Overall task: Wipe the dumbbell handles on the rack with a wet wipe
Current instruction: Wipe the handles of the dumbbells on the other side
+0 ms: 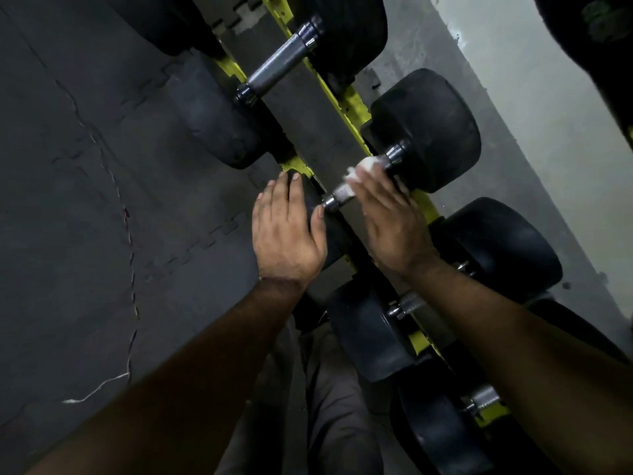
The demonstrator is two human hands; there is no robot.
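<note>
Right hand lies over the steel handle of the middle dumbbell on the yellow rack, pressing a white wet wipe onto the handle's far part; its fingers look fairly straight and close together, motion-blurred, so the exact grip cannot be told. Left hand rests flat on that dumbbell's near black head, fingers straight and slightly spread, thumb beside the handle collar. Further dumbbell with knurled handle sits untouched on the rack beyond. Dark floor mats to the left.
</note>
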